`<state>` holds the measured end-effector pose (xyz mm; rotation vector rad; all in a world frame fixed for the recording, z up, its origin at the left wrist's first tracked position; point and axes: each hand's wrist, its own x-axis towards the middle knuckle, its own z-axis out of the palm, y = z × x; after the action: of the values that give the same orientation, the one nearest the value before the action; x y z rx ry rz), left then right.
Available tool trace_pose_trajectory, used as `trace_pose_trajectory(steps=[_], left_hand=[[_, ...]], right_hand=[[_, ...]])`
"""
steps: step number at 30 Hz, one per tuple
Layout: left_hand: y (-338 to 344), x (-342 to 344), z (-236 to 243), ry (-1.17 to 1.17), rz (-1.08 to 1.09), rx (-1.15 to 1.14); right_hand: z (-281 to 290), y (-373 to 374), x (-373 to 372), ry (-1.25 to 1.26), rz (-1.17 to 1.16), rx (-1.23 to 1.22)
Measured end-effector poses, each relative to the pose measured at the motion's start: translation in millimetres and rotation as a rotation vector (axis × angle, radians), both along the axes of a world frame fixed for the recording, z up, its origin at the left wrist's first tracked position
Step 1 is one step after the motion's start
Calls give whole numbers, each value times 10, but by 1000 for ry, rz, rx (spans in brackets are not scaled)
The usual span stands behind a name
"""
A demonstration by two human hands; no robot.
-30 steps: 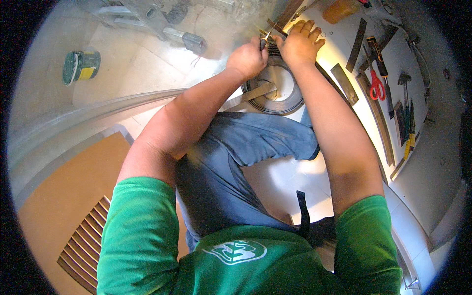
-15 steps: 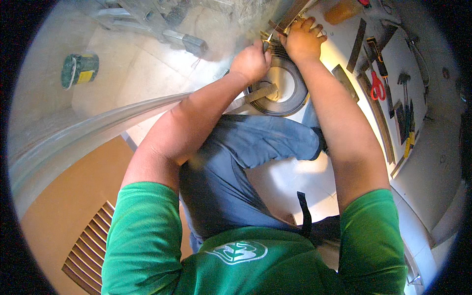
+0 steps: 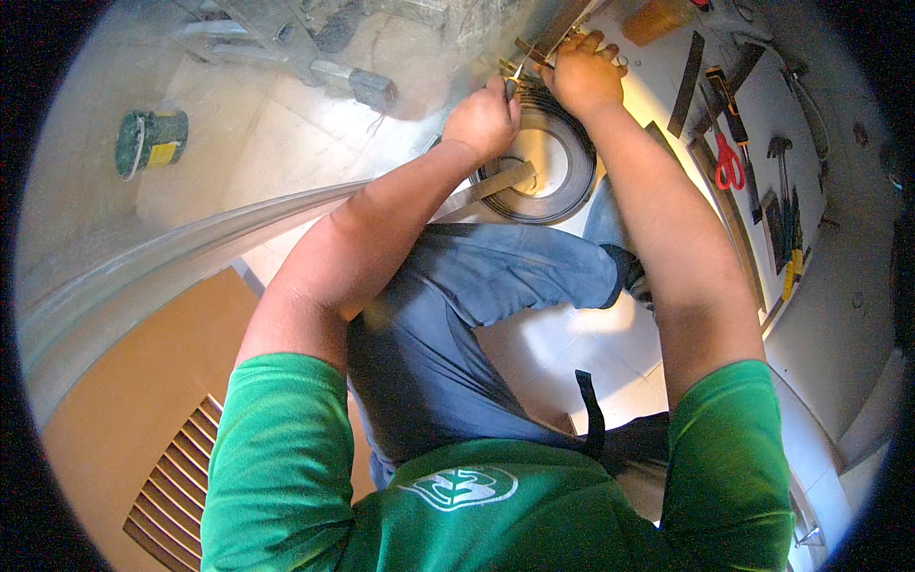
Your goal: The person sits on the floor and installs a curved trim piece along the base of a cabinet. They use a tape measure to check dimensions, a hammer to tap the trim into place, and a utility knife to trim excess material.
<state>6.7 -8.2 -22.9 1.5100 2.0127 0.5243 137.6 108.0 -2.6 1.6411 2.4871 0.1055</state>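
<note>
A coil (image 3: 545, 162) of dark metal strip lies flat on the white floor just past the person's bent knee, its loose end (image 3: 503, 180) sticking out toward the left. At the coil's far rim both hands meet. The left hand (image 3: 484, 119) is clenched around a thin tool (image 3: 516, 74) whose tip points up and away; what kind of tool it is cannot be made out. The right hand (image 3: 583, 76) grips a flat strip (image 3: 553, 38) that runs up toward the top edge, fingers curled over it. The two hands are just beside each other, nearly touching.

To the right, on a white board (image 3: 762, 105), lie red scissors (image 3: 729, 164), a hammer (image 3: 780, 157) and several dark strips. To the left, a long curved metal rail (image 3: 172, 253) sweeps across the floor, and a green can (image 3: 151, 141) stands well apart beyond it. A slatted vent (image 3: 176, 486) shows in the brown panel at lower left.
</note>
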Motion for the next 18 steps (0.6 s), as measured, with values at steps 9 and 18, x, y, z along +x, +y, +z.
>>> trace_pose_trajectory(steps=[9,18], left_hand=[[3,-5,6,24,-9,-22],[6,-2,-17,-5,-9,-9]], right_hand=[[26,-26,-17,19,-19,8],[299,-47,-15,89,37,-157]])
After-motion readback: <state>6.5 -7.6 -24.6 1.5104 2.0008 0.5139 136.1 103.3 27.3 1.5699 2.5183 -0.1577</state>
